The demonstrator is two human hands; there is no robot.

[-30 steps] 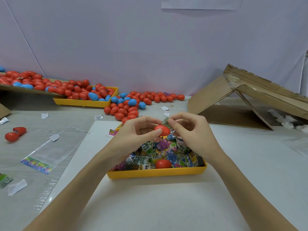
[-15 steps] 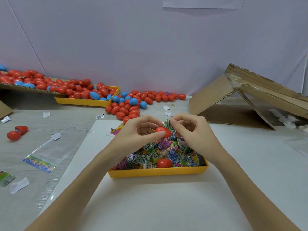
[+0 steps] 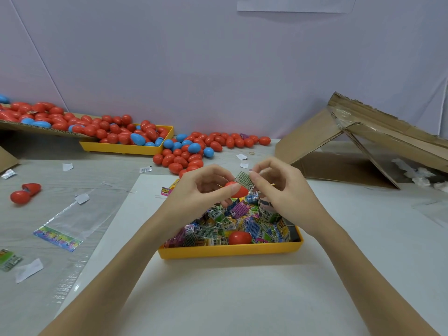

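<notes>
L hand [image 3: 202,190] grips red egg [image 3: 236,189] | R hand [image 3: 278,187] pinches packet [image 3: 243,178] | above yellow tray [image 3: 230,249]

Plain pale purple wall [image 3: 218,57] at the far side, white paper strip [image 3: 295,3] high up. Grey wooden table [image 3: 36,170] below, white board [image 3: 218,299] near. Soft, even light.

Egg [image 3: 235,191] in left hand [image 3: 201,192]: red. Packet [image 3: 243,178] in right hand [image 3: 286,192]: green, with fine barcode print.

Near tray [image 3: 230,249]: yellow. Packets [image 3: 218,224] inside: green, purple, blue and yellow, barcode-printed. Loose egg [image 3: 239,237] among them: red.

Far tray [image 3: 121,149], table's far left: yellow. Eggs [image 3: 116,134]: red, a few blue.

Table [image 3: 36,170]: grey wood grain. Sheet [image 3: 218,299]: white. Cardboard [image 3: 312,139]: brown. Bag [image 3: 80,217]: clear, rainbow strip.
</notes>
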